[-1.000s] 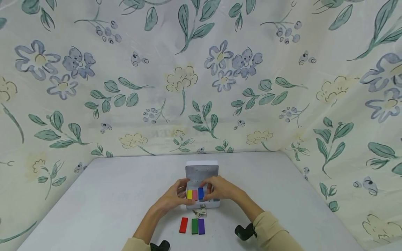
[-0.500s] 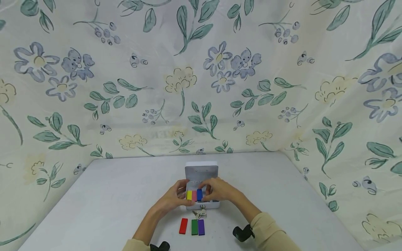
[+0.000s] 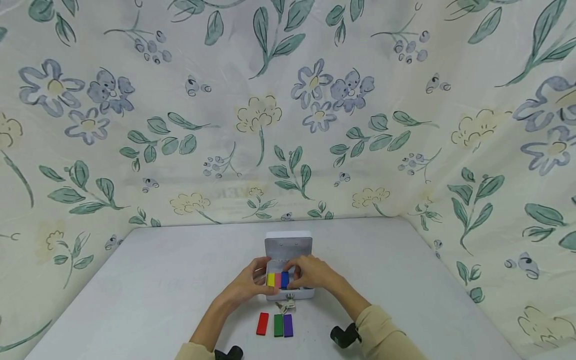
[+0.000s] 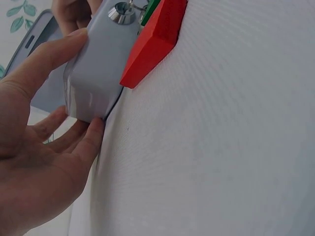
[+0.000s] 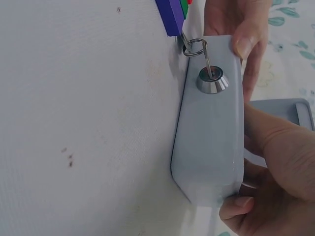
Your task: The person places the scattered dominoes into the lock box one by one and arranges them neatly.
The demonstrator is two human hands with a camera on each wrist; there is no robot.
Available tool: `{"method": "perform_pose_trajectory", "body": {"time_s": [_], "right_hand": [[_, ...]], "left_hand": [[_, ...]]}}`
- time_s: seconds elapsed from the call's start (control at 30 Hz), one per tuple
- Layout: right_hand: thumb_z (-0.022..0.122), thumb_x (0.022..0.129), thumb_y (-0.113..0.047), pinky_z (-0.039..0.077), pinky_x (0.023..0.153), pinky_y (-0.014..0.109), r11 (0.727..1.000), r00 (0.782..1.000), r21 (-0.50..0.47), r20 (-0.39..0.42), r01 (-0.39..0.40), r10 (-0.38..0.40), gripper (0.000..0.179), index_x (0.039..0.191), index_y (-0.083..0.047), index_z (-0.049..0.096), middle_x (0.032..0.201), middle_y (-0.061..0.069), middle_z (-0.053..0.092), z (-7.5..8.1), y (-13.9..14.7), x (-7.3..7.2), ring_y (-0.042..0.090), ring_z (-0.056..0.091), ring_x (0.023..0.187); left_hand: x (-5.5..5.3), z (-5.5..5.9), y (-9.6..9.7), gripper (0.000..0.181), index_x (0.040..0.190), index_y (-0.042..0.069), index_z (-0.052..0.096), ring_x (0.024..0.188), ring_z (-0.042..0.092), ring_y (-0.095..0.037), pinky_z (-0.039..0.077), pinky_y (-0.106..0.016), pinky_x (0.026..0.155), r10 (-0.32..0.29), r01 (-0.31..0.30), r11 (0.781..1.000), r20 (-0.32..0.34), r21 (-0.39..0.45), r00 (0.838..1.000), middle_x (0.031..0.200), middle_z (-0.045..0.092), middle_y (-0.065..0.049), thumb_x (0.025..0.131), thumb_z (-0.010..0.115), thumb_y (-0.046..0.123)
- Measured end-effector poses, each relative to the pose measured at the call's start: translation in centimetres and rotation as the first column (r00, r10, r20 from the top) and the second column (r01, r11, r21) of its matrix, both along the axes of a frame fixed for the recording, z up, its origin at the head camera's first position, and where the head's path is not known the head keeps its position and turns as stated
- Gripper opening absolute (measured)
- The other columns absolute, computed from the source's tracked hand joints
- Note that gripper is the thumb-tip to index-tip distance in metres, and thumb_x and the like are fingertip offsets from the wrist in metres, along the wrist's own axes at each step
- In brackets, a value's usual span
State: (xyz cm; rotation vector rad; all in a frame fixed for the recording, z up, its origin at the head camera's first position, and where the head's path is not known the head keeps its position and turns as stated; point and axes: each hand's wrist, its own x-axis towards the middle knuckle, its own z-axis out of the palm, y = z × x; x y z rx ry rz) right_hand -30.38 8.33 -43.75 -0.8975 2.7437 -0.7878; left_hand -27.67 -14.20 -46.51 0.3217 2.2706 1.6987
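A small grey metal cash box (image 3: 297, 295) stands on the table with its lid (image 3: 288, 246) raised. My left hand (image 3: 245, 285) grips its left end, thumb on the front rim and fingers around the side. Inside are a yellow block (image 3: 270, 279), a pink block (image 3: 277, 281) and a blue block (image 3: 285, 279), side by side. With thumb and fingers my right hand (image 3: 312, 272) pinches the blue block, right beside the pink one. In the right wrist view the box's front wall (image 5: 211, 142) hides the blocks inside.
A key sits in the front lock (image 5: 212, 81), with a key ring (image 5: 195, 48) hanging from it. In front of the box lie a red block (image 3: 262, 324), a green block (image 3: 278, 325) and a purple block (image 3: 288, 325). A floral cloth (image 3: 202, 165) hangs behind the white table (image 3: 180, 260).
My right hand has moved slightly left and down with the blue block, closing the gap to the pink block. The left hand keeps its grip on the box.
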Motion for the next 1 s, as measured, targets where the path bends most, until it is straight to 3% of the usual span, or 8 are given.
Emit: {"method": "perform_pose_trajectory", "body": {"time_s": [1.0], "right_hand": [[0.081, 0.081, -0.02, 0.042, 0.052, 0.015, 1.0, 1.0, 0.02, -0.004, -0.007, 0.007, 0.037, 0.115, -0.009, 0.07, 0.067, -0.006, 0.058, 0.08, -0.04, 0.06, 0.003, 0.049, 0.058]], "left_hand": [[-0.08, -0.19, -0.02, 0.095, 0.151, 0.012, 0.029, 0.145, 0.029, -0.045, 0.034, -0.055, 0.116, -0.005, 0.005, 1.0, -0.003, 0.006, 1.0, 0.16, 0.027, -0.02, 0.075, 0.084, 0.02]]}}
